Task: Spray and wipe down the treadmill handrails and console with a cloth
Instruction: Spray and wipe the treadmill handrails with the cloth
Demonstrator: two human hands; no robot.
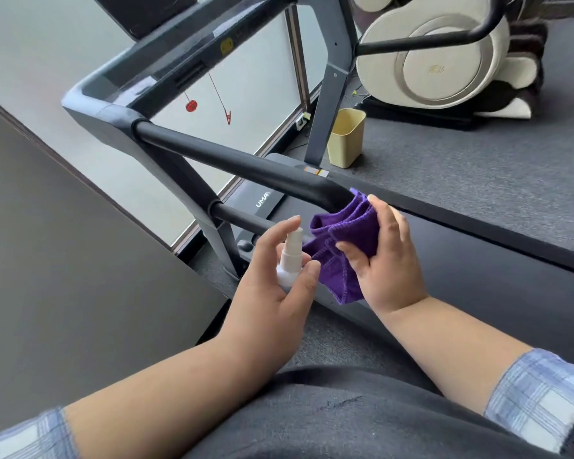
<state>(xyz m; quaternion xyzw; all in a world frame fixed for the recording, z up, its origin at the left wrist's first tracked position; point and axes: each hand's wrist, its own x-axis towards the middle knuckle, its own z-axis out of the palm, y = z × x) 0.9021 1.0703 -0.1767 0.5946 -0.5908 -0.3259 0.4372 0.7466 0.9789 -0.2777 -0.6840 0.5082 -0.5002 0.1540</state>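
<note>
Head view: I'm holding the white spray bottle (290, 260) in my left hand (275, 286), fingers curled round it, index finger up by the nozzle. My right hand (383, 256) is pinching the purple cloth (342, 246), bunched, just beside the near end of the black handrail (246, 167). Looks like the spray step: wetting the cloth. Next I'm needing to press the pump, then wrap the cloth round the rail and slide it far along. Console (166, 58) sits far left, not yet reached. Yellow bin (345, 137) on the far floor; can't tell its contents.
</note>
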